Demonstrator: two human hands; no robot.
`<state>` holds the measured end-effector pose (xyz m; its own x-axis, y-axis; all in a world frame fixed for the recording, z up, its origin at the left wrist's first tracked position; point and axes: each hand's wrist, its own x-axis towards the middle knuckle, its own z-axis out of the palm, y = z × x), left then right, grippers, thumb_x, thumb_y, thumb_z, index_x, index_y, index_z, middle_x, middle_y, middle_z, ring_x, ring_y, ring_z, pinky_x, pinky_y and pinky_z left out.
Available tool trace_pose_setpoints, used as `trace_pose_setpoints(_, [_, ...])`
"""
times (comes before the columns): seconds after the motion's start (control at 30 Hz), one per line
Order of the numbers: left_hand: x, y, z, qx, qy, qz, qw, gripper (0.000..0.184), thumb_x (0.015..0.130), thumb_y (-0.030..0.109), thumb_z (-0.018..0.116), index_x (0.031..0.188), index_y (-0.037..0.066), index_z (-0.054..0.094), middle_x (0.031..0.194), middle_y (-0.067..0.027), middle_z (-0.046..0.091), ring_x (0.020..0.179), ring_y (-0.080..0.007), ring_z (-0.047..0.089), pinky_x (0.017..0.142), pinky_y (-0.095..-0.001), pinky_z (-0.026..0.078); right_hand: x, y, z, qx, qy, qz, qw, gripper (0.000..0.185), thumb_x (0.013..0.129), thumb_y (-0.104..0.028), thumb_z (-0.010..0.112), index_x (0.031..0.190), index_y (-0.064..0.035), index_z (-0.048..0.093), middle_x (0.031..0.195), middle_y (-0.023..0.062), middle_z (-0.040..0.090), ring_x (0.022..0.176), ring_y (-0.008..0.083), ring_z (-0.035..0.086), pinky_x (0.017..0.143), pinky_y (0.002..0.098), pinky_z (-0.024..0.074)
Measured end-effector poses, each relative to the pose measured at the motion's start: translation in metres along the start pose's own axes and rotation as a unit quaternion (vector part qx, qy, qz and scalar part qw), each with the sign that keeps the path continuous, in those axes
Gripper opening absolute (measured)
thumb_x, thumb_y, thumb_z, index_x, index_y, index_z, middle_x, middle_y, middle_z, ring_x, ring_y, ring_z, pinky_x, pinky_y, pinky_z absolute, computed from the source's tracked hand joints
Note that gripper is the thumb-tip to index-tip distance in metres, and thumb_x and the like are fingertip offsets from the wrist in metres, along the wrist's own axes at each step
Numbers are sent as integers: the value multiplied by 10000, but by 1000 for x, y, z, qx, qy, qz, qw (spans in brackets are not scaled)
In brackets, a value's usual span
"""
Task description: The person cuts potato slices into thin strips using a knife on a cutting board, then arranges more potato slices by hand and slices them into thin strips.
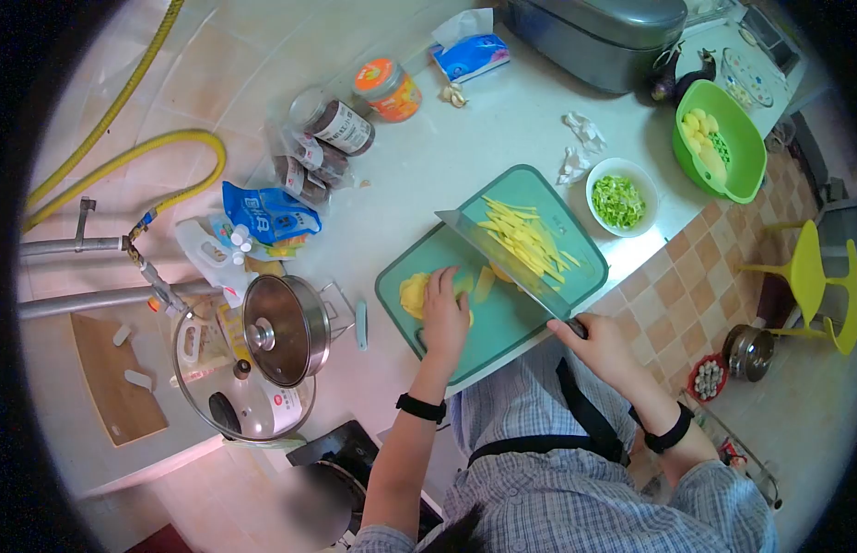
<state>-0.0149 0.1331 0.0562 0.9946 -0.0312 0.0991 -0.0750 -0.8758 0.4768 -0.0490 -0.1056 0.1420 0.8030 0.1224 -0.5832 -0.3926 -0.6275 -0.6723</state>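
Observation:
My right hand (594, 346) grips the dark handle of a cleaver (502, 263). The broad blade slants up and left across a green cutting board (539, 189). Beyond the blade lies a heap of yellow potato strips (522, 238). My left hand (444, 313) rests on the near side of the board over potato slices (414, 295), its fingers stretched out and slightly apart. Single thin slices (484, 284) lie between that hand and the blade; part of the potato beside the blade is hidden.
Right of the board stand a white bowl (620, 197) of chopped greens and a green basin (756, 175) with peeled potatoes. Crumpled tissues (573, 166) lie nearby. At the left are a lidded pot (286, 330), a glass lid (272, 405), jars (388, 90) and a blue bag (270, 214).

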Motion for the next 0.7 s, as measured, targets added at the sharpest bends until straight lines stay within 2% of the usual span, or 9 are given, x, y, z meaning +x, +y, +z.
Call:
trace_pose_setpoints(0.23, [3, -11, -2, 86, -105, 28, 990, 302, 735, 41, 561, 1033, -5, 547, 1034, -154, 521, 951, -308, 510, 823, -380, 433, 0, -5, -3, 24, -18, -2, 1000, 582, 818, -539, 498, 833, 27, 634, 731, 219, 604, 689, 335, 599, 635, 393, 456])
trace_pose_setpoints(0.37, [3, -11, -3, 51, -63, 48, 996, 265, 730, 61, 592, 982, -18, 572, 987, -152, 551, 931, -308, 537, 814, -382, 442, 1, -3, -2, 28, -8, -7, 1000, 585, 818, -533, 502, 842, 37, 629, 737, 224, 605, 698, 339, 601, 644, 394, 458])
trace_pose_setpoints(0.57, [5, -9, -1, 113, -66, 64, 989, 273, 740, 92, 586, 995, 1, 560, 956, -146, 545, 913, -285, 541, 769, -366, 464, 0, -4, -3, 47, -1, -19, 999, 583, 817, -517, 519, 844, 57, 619, 734, 235, 600, 696, 343, 599, 641, 389, 458])
trace_pose_setpoints(0.7, [5, -6, -1, 101, -40, 63, 992, 197, 758, 107, 577, 931, 14, 588, 886, -119, 572, 808, -270, 577, 695, -363, 486, 1, -1, -3, 27, -6, 3, 1000, 564, 819, -506, 525, 848, 49, 619, 725, 227, 599, 679, 340, 595, 631, 390, 454])
